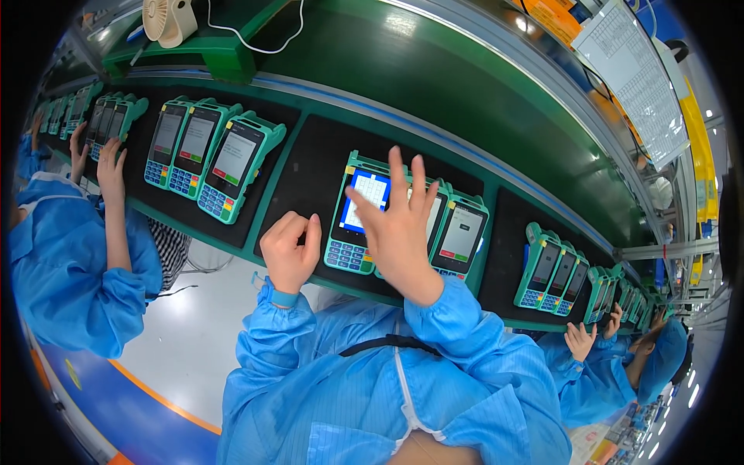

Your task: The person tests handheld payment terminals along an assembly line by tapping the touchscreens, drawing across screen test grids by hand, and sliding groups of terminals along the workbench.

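Observation:
Three card payment terminals in green holders stand side by side in front of me. The left payment terminal [346, 253] shows a blue-bordered screen with a white grid. My right hand [399, 225] is open above it and the middle terminal, fingers spread, one fingertip over the left screen's edge; contact I cannot tell. Much of the middle terminal is hidden behind this hand. The right payment terminal [459, 234] has a lit screen with a small dark box. My left hand [291, 246] is curled into a fist left of the terminals, with nothing seen in it.
Three more terminals [229, 169] stand to the left, and another group [552, 273] to the right. Co-workers sit on both sides, a co-worker's hand [111, 167] at the left terminals. A metal rail runs behind the black mats [298, 186]. A small fan [168, 22] stands at the back left.

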Demonstrator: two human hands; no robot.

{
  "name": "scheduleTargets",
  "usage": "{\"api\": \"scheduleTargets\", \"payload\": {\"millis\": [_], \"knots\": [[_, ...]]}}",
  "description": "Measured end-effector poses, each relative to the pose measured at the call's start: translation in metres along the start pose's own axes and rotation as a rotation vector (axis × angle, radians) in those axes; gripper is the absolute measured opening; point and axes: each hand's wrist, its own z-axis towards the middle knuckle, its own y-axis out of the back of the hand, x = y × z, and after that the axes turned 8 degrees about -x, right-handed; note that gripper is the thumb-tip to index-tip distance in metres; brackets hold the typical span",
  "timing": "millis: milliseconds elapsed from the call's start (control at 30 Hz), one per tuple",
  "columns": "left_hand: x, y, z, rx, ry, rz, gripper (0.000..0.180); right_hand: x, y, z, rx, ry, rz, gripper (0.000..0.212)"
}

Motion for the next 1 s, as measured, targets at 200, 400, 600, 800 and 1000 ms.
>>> {"api": "scheduleTargets", "payload": {"millis": [200,400,600,800,1000], "knots": [[-0.001,0.000,0.001,0.003,0.001,0.009,0.023,0.017,0.010,-0.028,0.128,-0.027,0.070,0.025],[-0.001,0.000,0.000,0.004,-0.004,0.005,0.023,-0.004,0.000,0.002,-0.053,-0.030,0.009,0.024],[-0.003,0.001,0.000,-0.004,0.011,0.008,0.023,0.001,0.011,-0.009,0.047,-0.053,0.022,0.026],[-0.004,0.001,0.001,0.010,0.009,0.020,0.023,0.012,0.016,-0.029,0.113,-0.073,0.075,0.025],[-0.003,0.000,0.000,0.007,0.009,0.016,0.024,-0.009,0.005,0.008,-0.023,-0.086,-0.006,0.023]]}}
